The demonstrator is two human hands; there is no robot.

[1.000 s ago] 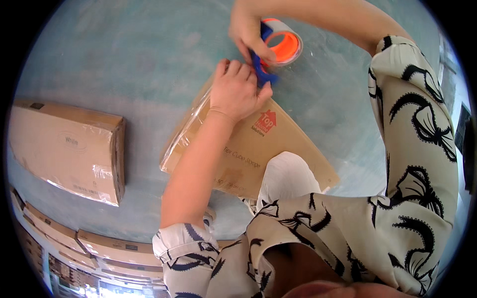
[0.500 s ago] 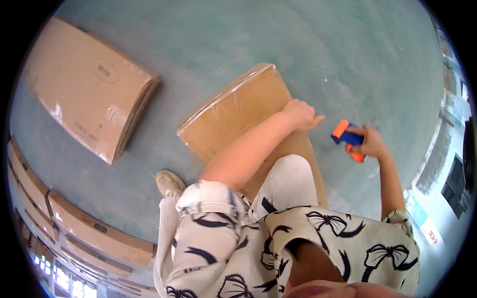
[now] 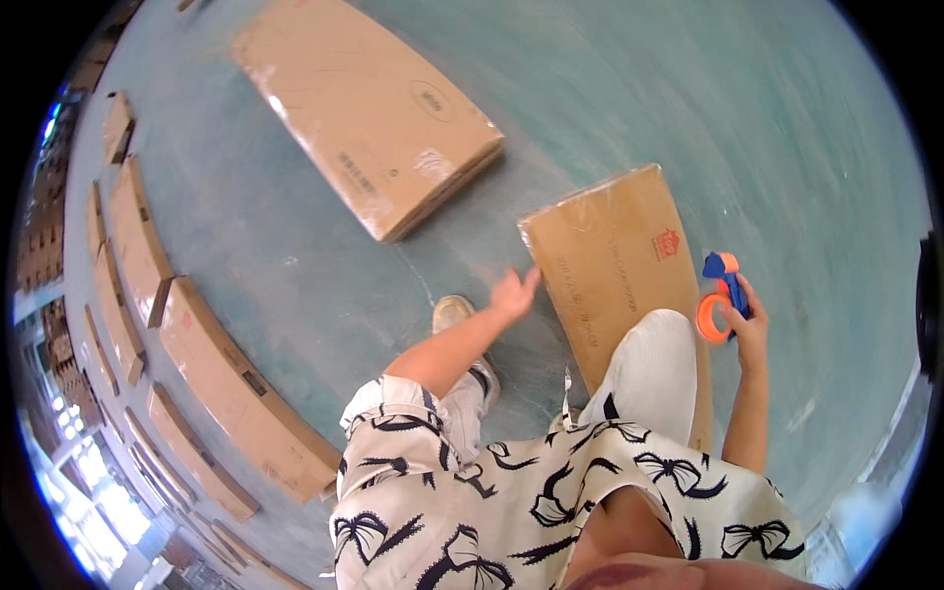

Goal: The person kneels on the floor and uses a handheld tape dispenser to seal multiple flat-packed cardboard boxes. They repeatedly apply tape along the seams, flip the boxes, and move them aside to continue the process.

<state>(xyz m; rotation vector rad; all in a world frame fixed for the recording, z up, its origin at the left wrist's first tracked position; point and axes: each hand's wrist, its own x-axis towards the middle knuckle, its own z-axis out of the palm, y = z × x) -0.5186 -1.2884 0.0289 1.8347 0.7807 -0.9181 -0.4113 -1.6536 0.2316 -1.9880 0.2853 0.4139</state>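
In my right hand (image 3: 750,329) is a blue and orange tape dispenser (image 3: 736,292), its orange ring showing below the blue body. It is held just off the right edge of a flat brown carton (image 3: 615,261), which lies on the floor in front of me. Clear shiny tape or film runs along the carton's far edge. My left hand (image 3: 513,295) is in the air beside the carton's left edge. It is slightly blurred, holds nothing, and has its fingers apart. My bent knee covers the near part of the carton.
A stack of flat brown cartons (image 3: 369,108) lies on the green-grey floor (image 3: 324,285), ahead and left. Several long narrow cartons (image 3: 231,379) stand in rows at the far left. My shoe (image 3: 454,313) rests on the floor between the stack and the near carton.
My left hand has left the carton's right side and moved left past its left edge. The tape dispenser has turned in my right hand and come close to the carton. The view has swung.
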